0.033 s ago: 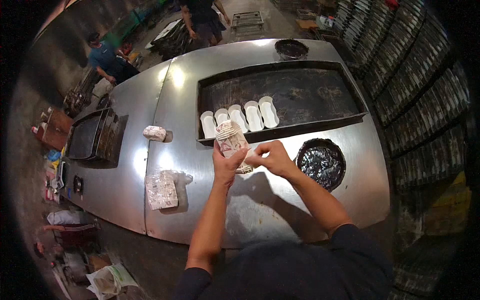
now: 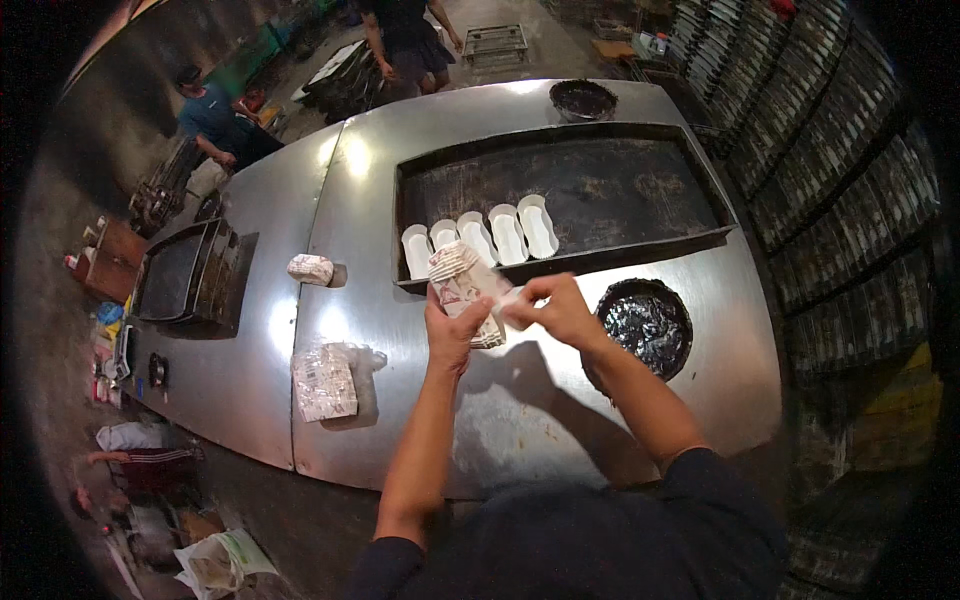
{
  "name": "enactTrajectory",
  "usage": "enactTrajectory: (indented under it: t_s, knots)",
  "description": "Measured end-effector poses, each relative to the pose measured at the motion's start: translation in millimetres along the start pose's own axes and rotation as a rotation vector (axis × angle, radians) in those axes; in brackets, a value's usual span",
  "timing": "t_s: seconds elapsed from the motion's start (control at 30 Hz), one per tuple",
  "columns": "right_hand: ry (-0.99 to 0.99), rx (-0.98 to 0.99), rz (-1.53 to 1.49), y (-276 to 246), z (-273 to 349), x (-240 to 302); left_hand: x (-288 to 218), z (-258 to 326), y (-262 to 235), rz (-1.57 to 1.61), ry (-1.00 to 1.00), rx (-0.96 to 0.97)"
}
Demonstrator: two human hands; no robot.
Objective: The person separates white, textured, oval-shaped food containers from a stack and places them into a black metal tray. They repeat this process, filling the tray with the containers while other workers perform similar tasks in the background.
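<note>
I see the left hand (image 2: 453, 332) wrapped around a stack of paper cups (image 2: 460, 278) by the near edge of the black tray (image 2: 620, 185), maybe to keep it steady, while the right hand (image 2: 556, 312) pinches a blurry white bit (image 2: 509, 297) beside it.

is a shiny metal table (image 2: 265, 210), crossed from far to near edge by a seam (image 2: 318, 212). carries a large black tray (image 2: 620, 185) toward the far edge, a dark round pan (image 2: 585, 117) close to the far right corner and a glossy-filled pan (image 2: 688, 328) near the right edge. also bears stacked smaller trays (image 2: 206, 280) by the left edge, a pale bundle (image 2: 311, 268) at the seam and a clear-wrapped packet (image 2: 325, 384) toward the near edge.
</note>
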State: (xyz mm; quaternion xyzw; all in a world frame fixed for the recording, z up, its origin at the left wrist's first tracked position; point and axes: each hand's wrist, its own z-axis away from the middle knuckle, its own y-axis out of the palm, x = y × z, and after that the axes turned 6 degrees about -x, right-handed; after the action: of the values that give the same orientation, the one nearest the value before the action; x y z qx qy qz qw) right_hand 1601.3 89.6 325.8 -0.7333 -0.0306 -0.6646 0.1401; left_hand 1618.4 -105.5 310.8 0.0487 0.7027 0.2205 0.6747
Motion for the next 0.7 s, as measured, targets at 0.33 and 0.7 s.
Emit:
enactTrajectory:
  t_s: [0.33, 0.7]
  knots:
    - [-0.026, -0.364, 1.112, -92, -98, -90, 11, 7, 7, -0.077, -0.01, -0.05]
    - [0.103, 0.103, -0.043, -45, 14, 3, 18, 6, 48, -0.168, 0.021, 0.033]
